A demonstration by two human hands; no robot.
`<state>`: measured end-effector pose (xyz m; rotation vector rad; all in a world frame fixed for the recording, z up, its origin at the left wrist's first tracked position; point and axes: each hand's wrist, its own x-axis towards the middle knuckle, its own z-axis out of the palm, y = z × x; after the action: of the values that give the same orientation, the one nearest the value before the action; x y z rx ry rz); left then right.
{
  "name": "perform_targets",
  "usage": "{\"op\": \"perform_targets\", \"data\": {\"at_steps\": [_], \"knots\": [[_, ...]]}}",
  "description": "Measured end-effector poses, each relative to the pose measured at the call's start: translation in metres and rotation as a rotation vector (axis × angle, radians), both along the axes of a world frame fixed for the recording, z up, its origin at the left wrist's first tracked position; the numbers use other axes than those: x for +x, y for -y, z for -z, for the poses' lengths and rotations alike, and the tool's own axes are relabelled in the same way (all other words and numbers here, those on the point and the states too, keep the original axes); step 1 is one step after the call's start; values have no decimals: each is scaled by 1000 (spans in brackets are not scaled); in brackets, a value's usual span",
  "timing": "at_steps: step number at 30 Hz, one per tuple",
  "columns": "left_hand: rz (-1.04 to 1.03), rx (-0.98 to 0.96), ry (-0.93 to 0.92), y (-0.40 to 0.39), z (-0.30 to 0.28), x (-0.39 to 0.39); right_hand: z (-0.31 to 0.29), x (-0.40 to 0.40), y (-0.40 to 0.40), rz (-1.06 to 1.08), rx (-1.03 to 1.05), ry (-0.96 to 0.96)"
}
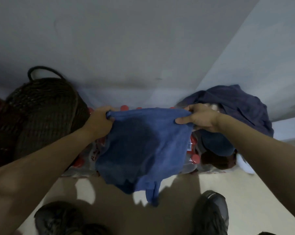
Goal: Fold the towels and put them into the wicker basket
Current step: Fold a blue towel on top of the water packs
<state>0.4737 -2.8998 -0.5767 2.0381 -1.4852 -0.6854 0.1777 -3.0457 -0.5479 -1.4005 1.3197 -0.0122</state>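
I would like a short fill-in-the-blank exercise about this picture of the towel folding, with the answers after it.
1. Both hands hold the ____ towel by its upper corners.
2. The wicker basket stands on the person's ____ side.
3. The left hand and right hand hold the towel over bottles with ____ caps.

Answers: blue; left; red

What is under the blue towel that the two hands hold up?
Under the blue towel, shrink-wrapped bottles with red caps show at its edges. The towel covers the middle of the pack.
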Motion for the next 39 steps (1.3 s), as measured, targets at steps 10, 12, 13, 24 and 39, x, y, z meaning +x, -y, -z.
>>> {"op": "perform_targets", "data": {"at_steps": [10,12,13,24,39], "knots": [[-423,-182,-201,35,40,-8,61,22,13,218,-482,-56],[-459,-242,-112,37,42,-6,65,22,10,211,-681,-31],[-459,-259,-76,38,43,-5,66,23,7,237,-729,4],[-254,-214,98,22,53,4,75,37,-12,243,-872,29],[138,23,530,-35,85,-24,103,13,-77,-436,-1041,-438]]}}
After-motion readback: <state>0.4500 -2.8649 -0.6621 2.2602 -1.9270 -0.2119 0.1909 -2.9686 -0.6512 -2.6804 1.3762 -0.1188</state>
